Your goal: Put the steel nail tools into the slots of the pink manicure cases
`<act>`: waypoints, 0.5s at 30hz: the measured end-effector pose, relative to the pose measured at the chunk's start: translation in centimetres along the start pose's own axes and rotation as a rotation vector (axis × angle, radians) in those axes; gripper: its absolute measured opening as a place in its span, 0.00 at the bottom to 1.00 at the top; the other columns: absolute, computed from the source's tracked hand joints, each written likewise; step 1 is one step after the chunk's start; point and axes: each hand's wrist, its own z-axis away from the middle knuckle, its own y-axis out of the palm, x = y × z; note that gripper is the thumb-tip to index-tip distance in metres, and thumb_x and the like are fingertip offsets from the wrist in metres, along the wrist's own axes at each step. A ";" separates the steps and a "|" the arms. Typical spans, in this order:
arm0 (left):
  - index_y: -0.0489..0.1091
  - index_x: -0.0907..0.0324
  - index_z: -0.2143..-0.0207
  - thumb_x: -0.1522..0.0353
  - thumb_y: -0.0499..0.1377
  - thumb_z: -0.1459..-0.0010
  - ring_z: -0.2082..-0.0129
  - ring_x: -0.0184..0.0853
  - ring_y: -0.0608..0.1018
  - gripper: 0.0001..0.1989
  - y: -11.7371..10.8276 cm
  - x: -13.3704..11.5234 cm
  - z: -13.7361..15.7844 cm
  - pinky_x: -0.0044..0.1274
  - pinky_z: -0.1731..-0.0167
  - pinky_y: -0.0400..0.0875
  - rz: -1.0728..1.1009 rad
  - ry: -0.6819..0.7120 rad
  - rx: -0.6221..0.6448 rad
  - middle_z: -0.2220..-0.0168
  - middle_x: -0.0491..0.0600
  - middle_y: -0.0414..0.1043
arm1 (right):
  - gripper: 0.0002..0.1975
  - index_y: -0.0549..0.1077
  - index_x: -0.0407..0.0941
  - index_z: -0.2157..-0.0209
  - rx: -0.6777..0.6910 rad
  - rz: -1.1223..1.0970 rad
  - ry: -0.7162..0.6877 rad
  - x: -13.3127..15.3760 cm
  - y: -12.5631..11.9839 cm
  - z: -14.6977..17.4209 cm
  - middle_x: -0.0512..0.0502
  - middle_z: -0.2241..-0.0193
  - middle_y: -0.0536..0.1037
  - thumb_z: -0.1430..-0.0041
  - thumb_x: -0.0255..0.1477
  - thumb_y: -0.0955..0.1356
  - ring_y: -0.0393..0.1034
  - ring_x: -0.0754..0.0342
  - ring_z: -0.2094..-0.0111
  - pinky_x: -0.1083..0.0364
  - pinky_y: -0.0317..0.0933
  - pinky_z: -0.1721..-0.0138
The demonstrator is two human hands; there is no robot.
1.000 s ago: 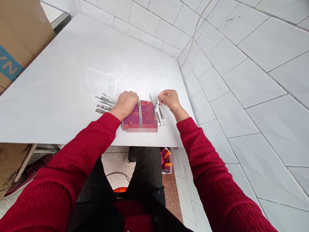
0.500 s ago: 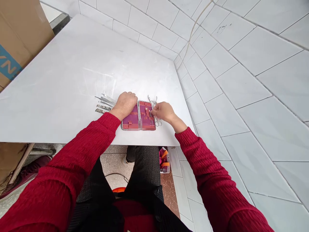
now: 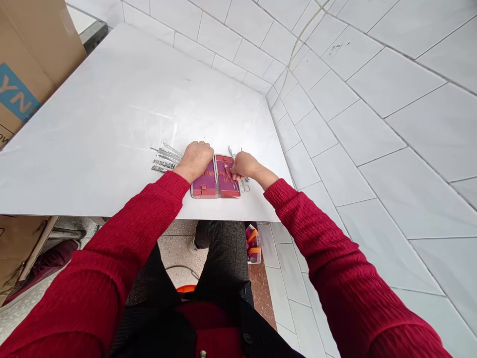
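An open manicure case (image 3: 203, 186) with purple lining and red straps lies flat on the table. My left hand (image 3: 197, 158) is closed over the upper edge of its left half, hiding that corner. Over the right half, my right hand (image 3: 244, 165) has its fingers pressed together by the red straps; whatever they pinch is too small or hidden to make out. Beside the case on the right, partly under my right hand, lie scissors (image 3: 244, 188) and a pair of metal nippers (image 3: 230, 150). Left of my left hand are slim metal tools (image 3: 167, 152) and nail clippers (image 3: 159, 169).
The white table (image 3: 93, 124) meets tiled walls behind and to the right. A cardboard box (image 3: 40, 44) stands at the far left. A thin cable (image 3: 296, 44) hangs in the corner. Below the table's front edge is a container with orange and pink things (image 3: 254, 246).
My right hand has turned and shifted slightly left, its fingers now curled more tightly over the case's right half. My left hand keeps its place on the case. The view has shifted slightly.
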 end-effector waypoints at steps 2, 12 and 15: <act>0.77 0.67 0.63 0.82 0.55 0.40 0.57 0.46 0.78 0.10 0.0 0.0 0.0 0.31 0.63 0.63 -0.001 -0.004 -0.001 0.61 0.60 0.78 | 0.17 0.73 0.41 0.82 -0.002 -0.075 0.013 0.0 0.2 0.1 0.44 0.82 0.78 0.39 0.17 0.70 0.70 0.58 0.81 0.61 0.66 0.76; 0.77 0.66 0.64 0.82 0.55 0.40 0.58 0.44 0.79 0.11 0.1 -0.2 0.1 0.31 0.62 0.64 -0.013 -0.007 -0.004 0.62 0.59 0.79 | 0.17 0.73 0.40 0.83 -0.038 -0.172 0.034 0.1 0.6 -0.2 0.46 0.84 0.76 0.40 0.18 0.72 0.67 0.60 0.85 0.62 0.65 0.80; 0.77 0.66 0.64 0.82 0.55 0.40 0.59 0.44 0.79 0.12 0.1 -0.2 0.1 0.32 0.62 0.64 -0.010 0.003 -0.011 0.62 0.60 0.79 | 0.18 0.72 0.41 0.84 -0.082 -0.221 -0.005 0.2 0.7 -0.4 0.46 0.85 0.76 0.42 0.16 0.72 0.66 0.60 0.85 0.61 0.66 0.80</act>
